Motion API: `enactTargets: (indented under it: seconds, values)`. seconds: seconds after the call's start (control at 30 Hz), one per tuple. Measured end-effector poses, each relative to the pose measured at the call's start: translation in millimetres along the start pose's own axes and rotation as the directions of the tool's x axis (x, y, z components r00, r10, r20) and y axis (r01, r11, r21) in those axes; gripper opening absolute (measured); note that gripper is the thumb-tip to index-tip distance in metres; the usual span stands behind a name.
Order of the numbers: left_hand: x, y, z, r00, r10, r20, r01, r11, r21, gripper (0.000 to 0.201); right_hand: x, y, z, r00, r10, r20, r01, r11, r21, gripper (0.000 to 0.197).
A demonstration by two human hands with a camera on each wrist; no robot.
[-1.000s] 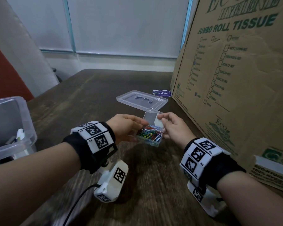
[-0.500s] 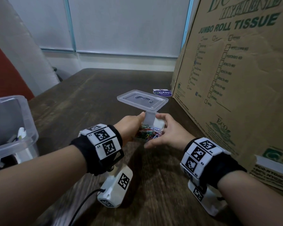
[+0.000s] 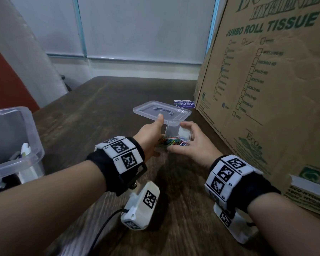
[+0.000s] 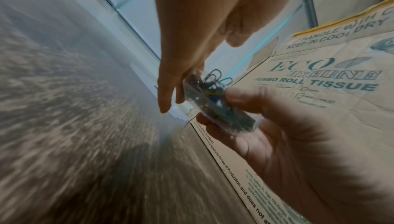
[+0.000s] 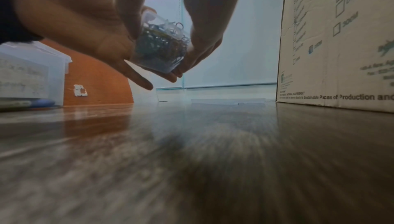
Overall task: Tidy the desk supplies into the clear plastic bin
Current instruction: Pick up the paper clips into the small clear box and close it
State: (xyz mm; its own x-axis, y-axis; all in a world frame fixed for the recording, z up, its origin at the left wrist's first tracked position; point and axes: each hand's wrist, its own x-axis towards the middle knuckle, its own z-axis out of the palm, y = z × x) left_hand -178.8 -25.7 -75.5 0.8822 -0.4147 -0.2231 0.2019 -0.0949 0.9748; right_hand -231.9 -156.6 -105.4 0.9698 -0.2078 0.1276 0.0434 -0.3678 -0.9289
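A small clear box of coloured paper clips [image 3: 175, 140] hangs just above the dark wooden table, its hinged lid standing open. My right hand [image 3: 190, 145] grips the box from the right, thumb on the near side and fingers round the far side. My left hand [image 3: 151, 137] lies flat against the box's left side with straight fingers and the thumb raised. In the left wrist view the left hand [image 4: 181, 59] touches the box [image 4: 215, 106] while the right hand [image 4: 277, 135] pinches it. The clear plastic bin [image 3: 31, 137] stands at the far left with several supplies inside.
The bin's clear lid [image 3: 161, 110] lies flat on the table just beyond the hands, with a purple round label [image 3: 184, 104] behind it. A big cardboard carton [image 3: 266, 89] walls off the right side. Bare tabletop [image 3: 92, 111] stretches between hands and bin.
Both hands have carried the paper clip box slightly forward. My left hand has stopped pinching the box; its fingers straightened against the side and the thumb lifted.
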Motion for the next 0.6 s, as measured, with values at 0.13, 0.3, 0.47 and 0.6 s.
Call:
enactTargets:
  seconds: [0.13,0.3,0.47,0.6]
  values:
    - [-0.3,3.1,0.7,1.0,0.012,0.027,-0.011,1.0,-0.027,0.045,-0.1,-0.2,2.1,1.0,-0.018,-0.02,0.019,1.0,0.02,0.09]
    - [-1.1,7.8,1.8,0.996,-0.035,0.076,0.043,0.993,-0.106,0.047,-2.3,-2.4,0.9,0.998,-0.055,-0.006,0.056,0.991,0.125,0.06]
    - [0.3,7.0,1.7,0.994,-0.077,0.074,0.086,0.987,-0.133,0.053,-6.5,-6.9,0.5,0.994,-0.106,-0.006,0.106,0.983,0.149,0.053]
    - [4.2,3.6,-2.3,0.988,-0.133,0.083,0.145,0.976,-0.162,0.058,-8.0,-8.5,2.3,0.996,-0.086,0.004,0.085,0.99,0.115,0.051]
